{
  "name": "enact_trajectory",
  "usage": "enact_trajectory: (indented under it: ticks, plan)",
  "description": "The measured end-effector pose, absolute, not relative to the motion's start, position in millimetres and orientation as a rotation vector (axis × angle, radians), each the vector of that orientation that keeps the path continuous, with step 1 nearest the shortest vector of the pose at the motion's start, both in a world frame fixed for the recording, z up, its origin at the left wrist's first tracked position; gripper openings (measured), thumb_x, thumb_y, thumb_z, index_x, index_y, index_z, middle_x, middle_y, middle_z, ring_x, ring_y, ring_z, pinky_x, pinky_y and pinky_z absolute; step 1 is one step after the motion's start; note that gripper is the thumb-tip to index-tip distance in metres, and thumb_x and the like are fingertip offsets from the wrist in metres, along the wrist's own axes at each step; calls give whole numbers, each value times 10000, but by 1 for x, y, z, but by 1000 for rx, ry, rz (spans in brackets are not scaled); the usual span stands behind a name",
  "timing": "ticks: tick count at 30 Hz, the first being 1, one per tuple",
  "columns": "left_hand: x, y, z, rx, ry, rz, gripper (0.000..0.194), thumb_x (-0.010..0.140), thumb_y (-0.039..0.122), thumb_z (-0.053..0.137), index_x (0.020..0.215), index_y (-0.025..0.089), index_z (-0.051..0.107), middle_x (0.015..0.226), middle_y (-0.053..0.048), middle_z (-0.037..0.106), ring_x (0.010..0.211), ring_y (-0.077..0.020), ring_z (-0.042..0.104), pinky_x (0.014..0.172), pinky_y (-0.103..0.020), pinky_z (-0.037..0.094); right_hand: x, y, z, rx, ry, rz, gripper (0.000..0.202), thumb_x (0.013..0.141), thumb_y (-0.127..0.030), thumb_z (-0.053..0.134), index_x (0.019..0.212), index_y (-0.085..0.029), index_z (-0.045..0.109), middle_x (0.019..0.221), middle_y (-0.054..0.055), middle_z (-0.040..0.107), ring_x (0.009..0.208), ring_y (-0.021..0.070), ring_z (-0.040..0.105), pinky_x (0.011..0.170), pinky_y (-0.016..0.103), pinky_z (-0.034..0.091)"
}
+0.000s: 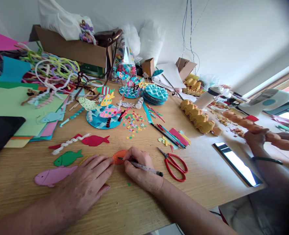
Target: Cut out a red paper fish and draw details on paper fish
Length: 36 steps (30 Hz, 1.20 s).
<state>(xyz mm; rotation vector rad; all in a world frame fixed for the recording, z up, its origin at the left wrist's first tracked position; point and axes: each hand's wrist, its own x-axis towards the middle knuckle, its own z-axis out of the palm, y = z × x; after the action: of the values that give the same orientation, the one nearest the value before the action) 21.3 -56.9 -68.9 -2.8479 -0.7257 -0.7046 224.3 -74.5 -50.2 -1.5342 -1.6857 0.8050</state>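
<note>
In my right hand (pixel 140 166) is a pen (pixel 146 168) with a clear barrel and black end, its tip on an orange paper piece (pixel 120 156). My left hand (pixel 92 176) lies flat with fingers stretched out, the fingertips at the orange piece's left edge. Part of a yellow paper shape (pixel 87 160) shows behind that hand. To its left lie a purple paper fish (pixel 52 175), a green paper fish (pixel 68 158) and a red paper fish (pixel 95 140). Red-handled scissors (pixel 175 164) rest with blades parted, right of my right hand.
Decorated fish stand on a blue paper base (pixel 92 122) behind the hands, beside scattered confetti (pixel 134 122). Pencils (pixel 170 134), a phone (pixel 237 164) and coloured paper sheets (pixel 9 101) lie around. At the right, another person's hands hold an orange egg-carton strip (pixel 247 124).
</note>
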Motion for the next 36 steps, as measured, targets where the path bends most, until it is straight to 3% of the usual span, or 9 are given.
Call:
enact_trajectory:
  ticks: [17, 31, 36]
  plan:
    - [23, -57, -71, -2807, -757, -734, 382, 991, 266, 318, 1066, 187, 685, 1101, -30, 709, 1056, -205, 565, 947, -351, 399, 221, -71, -49, -1541, -1677, 783, 90, 695, -138, 492, 727, -208, 537, 565, -52, 524, 478, 90, 438, 497, 193, 355]
    - [20, -56, -73, -2860, -754, -640, 323, 955, 297, 412, 1113, 209, 679, 1117, -41, 695, 1061, -217, 560, 966, -353, 412, 221, -72, -47, -1567, -1695, 781, 94, 692, -128, 504, 728, -206, 542, 568, -54, 527, 490, 92, 441, 522, 193, 368]
    - [21, -56, -70, -2834, -728, -677, 348, 970, 242, 363, 1118, 183, 674, 1121, -54, 690, 1068, -223, 549, 960, -359, 405, 221, -73, -45, -1563, -1685, 792, 114, 683, -99, 499, 711, -205, 527, 541, -66, 491, 472, 84, 408, 502, 189, 347]
